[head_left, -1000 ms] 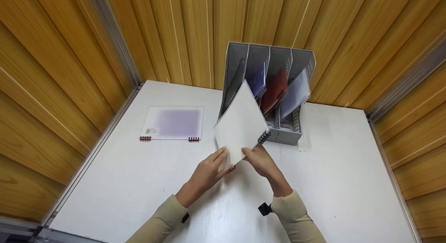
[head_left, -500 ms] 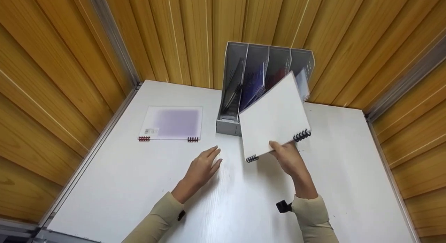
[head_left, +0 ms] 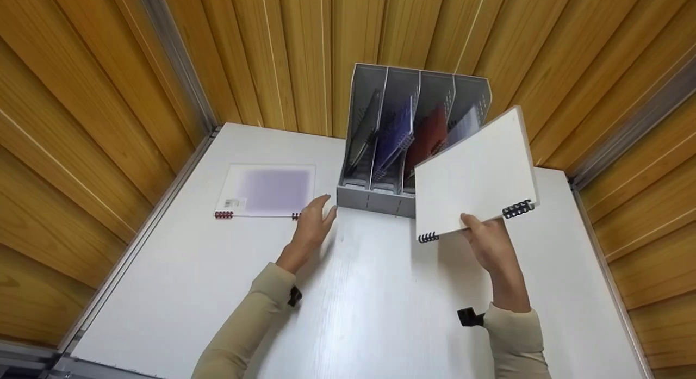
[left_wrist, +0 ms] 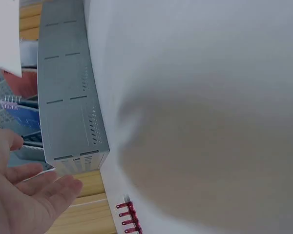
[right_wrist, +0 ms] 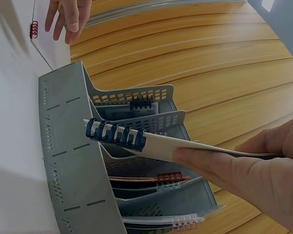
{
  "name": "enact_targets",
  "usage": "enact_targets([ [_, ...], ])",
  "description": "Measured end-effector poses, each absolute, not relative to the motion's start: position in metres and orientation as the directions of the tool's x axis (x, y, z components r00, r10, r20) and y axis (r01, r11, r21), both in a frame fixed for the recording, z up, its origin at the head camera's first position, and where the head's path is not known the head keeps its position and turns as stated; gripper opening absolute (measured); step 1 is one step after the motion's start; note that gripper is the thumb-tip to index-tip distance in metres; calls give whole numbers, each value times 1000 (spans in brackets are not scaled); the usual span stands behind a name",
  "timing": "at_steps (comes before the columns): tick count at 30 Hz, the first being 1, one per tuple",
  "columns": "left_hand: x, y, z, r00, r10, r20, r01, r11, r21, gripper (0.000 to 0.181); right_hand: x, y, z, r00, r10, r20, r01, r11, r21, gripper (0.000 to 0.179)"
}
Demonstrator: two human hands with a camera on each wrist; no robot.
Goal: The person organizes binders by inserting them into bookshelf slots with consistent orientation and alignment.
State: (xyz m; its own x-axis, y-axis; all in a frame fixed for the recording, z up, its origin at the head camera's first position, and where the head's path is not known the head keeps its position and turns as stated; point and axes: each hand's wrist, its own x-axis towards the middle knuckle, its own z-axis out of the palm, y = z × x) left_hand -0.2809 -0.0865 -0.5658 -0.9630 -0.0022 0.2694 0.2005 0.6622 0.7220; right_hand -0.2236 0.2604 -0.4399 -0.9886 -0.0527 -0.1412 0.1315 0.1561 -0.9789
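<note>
My right hand (head_left: 489,243) pinches a white notebook (head_left: 473,178) by its bound edge, thumb on top and fingers beneath. Dark rings (right_wrist: 117,134) bind that edge at both ends. The notebook hangs tilted in front of the right side of a grey file holder (head_left: 375,201). My left hand (head_left: 312,227) holds nothing; its fingers reach out near the holder's front left corner, as the left wrist view (left_wrist: 34,190) also shows. Beside it lies a notebook with a pale purple cover (head_left: 274,191) and red rings, flat on the table, one ring binding partly behind my hand.
In the holder's compartments stand a dark notebook (head_left: 361,140), a blue notebook (head_left: 396,134), a red notebook (head_left: 429,137) and a pale notebook (head_left: 465,123). The white table (head_left: 353,314) meets wood-panelled walls (head_left: 272,53) at the back and sides.
The left hand has let go of the white notebook and moved forward toward the holder's left corner. The right hand has carried the notebook rightward, uncovering the holder's left compartments.
</note>
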Motion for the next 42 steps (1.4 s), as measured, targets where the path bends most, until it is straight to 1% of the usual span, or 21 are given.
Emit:
enact_targets([
  [2, -299, -84, -562, -980, -53, 193, 122, 606, 786, 44, -225, 265, -439, -989, -39, -141, 131, 196, -972, 76],
  [3, -308, -83, -560, -983, -73, 166, 94, 580, 809, 45, -225, 267, -439, -989, -36, -143, 135, 171, -976, 76],
  [5, -325, -80, -558, -988, -105, 116, 42, 537, 843, 46, -227, 271, -438, -989, -21, -148, 142, 164, -976, 77],
  [8, -345, -76, -558, -984, -146, 99, 13, 498, 867, 42, -229, 275, -438, -989, -23, -144, 141, 107, -984, 78],
  [12, -360, -73, -558, -977, -182, 107, 3, 497, 868, 26, -232, 282, -439, -991, -11, -134, 130, 153, -980, 77],
  [15, -365, -71, -556, -977, -186, 107, -1, 506, 863, 30, -235, 286, -438, -992, 9, -126, 125, 217, -968, 75],
  [18, -367, -70, -554, -977, -185, 106, -5, 517, 856, 33, -239, 289, -438, -993, 21, -120, 121, 187, -975, 73],
  [21, -368, -70, -553, -979, -180, 93, -17, 529, 848, 31, -245, 290, -439, -993, 38, -108, 113, 167, -979, 73],
  [24, -368, -71, -552, -982, -173, 73, -30, 528, 849, 29, -251, 291, -440, -994, 66, -88, 101, 236, -967, 70],
  [27, -369, -71, -552, -985, -161, 67, -25, 508, 861, 30, -258, 292, -441, -994, 83, -70, 90, 271, -959, 70],
  [30, -369, -71, -552, -988, -142, 64, -15, 495, 869, 32, -267, 292, -443, -994, 97, -51, 74, 255, -964, 69],
  [32, -370, -71, -553, -989, -133, 60, -13, 490, 872, 32, -274, 292, -444, -994, 102, -40, 61, 215, -975, 70],
  [34, -371, -71, -553, -990, -132, 57, -16, 493, 870, 32, -282, 291, -447, -992, 122, -24, 50, 217, -975, 70],
  [37, -373, -71, -554, -990, -134, 53, -20, 492, 870, 34, -296, 289, -452, -988, 155, -16, 45, 181, -982, 70],
  [42, -373, -70, -555, -991, -129, 40, -28, 485, 874, 31, -318, 285, -464, -982, 187, 3, 34, 193, -981, 69],
])
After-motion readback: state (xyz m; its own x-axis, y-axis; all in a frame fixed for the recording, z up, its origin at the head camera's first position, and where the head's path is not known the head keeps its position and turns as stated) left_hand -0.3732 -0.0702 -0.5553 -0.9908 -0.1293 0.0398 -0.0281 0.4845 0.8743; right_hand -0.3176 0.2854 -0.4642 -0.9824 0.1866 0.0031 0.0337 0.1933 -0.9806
